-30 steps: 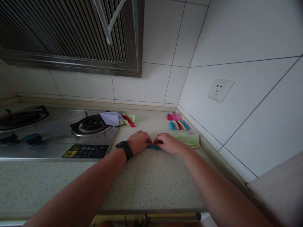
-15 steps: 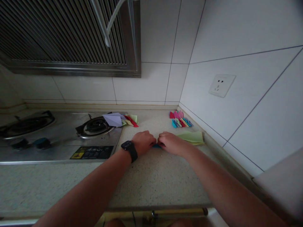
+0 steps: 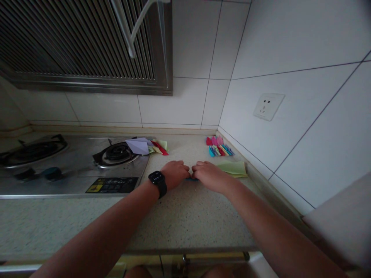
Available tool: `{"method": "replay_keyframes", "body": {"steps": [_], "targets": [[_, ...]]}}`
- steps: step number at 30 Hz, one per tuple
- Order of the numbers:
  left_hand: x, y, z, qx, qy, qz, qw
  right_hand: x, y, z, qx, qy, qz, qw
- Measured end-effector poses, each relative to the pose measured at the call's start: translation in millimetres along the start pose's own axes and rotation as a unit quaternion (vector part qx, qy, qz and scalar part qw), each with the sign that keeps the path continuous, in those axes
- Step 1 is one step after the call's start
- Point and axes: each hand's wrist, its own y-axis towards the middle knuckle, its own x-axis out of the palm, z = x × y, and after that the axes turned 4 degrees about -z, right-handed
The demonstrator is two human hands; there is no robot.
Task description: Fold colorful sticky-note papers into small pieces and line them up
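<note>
A small piece of blue paper [image 3: 191, 178] lies on the countertop, mostly covered by my fingers. My left hand [image 3: 175, 171], with a black watch [image 3: 157, 181] on its wrist, is closed on the paper's left part. From the other side my right hand [image 3: 206, 173] pinches it, fingertips close to those of the left. Just beyond my right hand rests a light green paper stack [image 3: 236, 168]. Farther back in the corner are colourful small folded papers [image 3: 220, 150] in a row, with pink and red ones [image 3: 215, 141] behind them.
Folded papers, among them a lavender paper plane [image 3: 138, 146], lie at the right edge of the gas stove [image 3: 72, 173]. A range hood [image 3: 87, 50] hangs above it. A tiled wall with a socket [image 3: 269, 106] bounds the counter [image 3: 191, 224] on the right.
Both hands stay on the blue paper with only slight finger movement. The view has shifted a little, so things on the right appear slightly farther left.
</note>
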Motion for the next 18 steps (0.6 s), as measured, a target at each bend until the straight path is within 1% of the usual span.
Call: {"method": "replay_keyframes", "body": {"steps": [4, 7, 9, 13, 15, 18], "targets": [[11, -3, -4, -0.026, -0.04, 0.028, 0.998, 8, -3, 7, 0.019, 0.062, 0.018, 0.998], [18, -3, -7, -0.048, -0.091, 0.061, 0.993, 17, -4, 15, 0.024, 0.149, 0.04, 0.988], [19, -2, -8, -0.059, -0.108, 0.077, 0.99, 21, -2, 20, 0.04, 0.175, 0.059, 0.982], [11, -2, -13, -0.071, -0.084, 0.128, 0.986, 20, 2, 22, 0.054, 0.159, 0.146, 0.975], [7, -3, -17, -0.051, -0.049, 0.148, 0.986, 18, 4, 21, 0.057, 0.139, 0.18, 0.972], [6, -4, -22, -0.008, 0.0, 0.157, 0.988, 16, 7, 19, 0.052, 0.09, 0.189, 0.976]]}}
